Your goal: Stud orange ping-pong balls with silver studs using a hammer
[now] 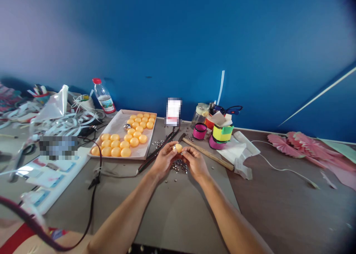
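My left hand [166, 156] is closed around an orange ball [178, 147], which looks like a table tennis ball and has some silvery bits on its left side. Close by on the right, my right hand [195, 161] has its thumb and fingers pinched together at the ball's lower edge. What they hold, if anything, is too small to name. Under and between both hands lies a loose pile of small shiny silver pieces [179, 166]. More orange balls [115, 143] sit in rows in a shallow white tray [111, 121] to the left, along with one silver-covered ball [127, 127].
A hammer [208, 153] with a wooden handle and a dark rod-shaped tool [154, 153] flank the hands. Behind stand a jar [199, 114], magenta and yellow containers [221, 133], and a bottle [104, 98]. A power strip [58, 185] and cables [94, 194] lie left; pink folded paper [303, 144] right.
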A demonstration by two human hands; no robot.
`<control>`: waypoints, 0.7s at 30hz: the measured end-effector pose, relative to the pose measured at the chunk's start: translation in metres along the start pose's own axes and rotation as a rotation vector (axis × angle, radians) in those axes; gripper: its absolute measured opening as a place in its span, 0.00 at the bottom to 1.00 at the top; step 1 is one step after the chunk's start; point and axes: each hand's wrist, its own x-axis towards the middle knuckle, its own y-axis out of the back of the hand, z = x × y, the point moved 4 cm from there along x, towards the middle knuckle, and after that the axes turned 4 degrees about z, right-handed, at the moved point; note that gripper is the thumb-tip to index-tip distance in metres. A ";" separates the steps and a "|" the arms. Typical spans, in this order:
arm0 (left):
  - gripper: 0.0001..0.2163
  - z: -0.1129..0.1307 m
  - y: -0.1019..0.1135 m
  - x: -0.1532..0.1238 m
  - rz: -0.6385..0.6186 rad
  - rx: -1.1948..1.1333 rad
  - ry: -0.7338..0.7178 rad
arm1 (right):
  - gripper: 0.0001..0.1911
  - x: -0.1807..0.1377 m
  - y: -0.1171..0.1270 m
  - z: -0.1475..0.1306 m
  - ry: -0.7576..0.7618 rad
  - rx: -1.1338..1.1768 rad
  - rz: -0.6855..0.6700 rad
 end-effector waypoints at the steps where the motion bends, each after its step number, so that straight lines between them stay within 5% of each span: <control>1: 0.21 0.000 0.000 0.000 0.004 0.007 -0.006 | 0.10 0.000 0.000 0.000 0.003 -0.009 0.005; 12: 0.19 -0.005 0.003 -0.001 0.057 0.191 -0.108 | 0.14 0.001 0.001 0.003 0.030 -0.101 0.115; 17: 0.19 -0.004 -0.003 -0.001 0.016 0.056 -0.039 | 0.14 0.004 0.003 -0.004 0.026 -0.102 0.050; 21: 0.20 0.002 0.004 0.003 0.068 -0.036 -0.015 | 0.08 0.008 0.015 -0.017 0.209 -0.490 0.025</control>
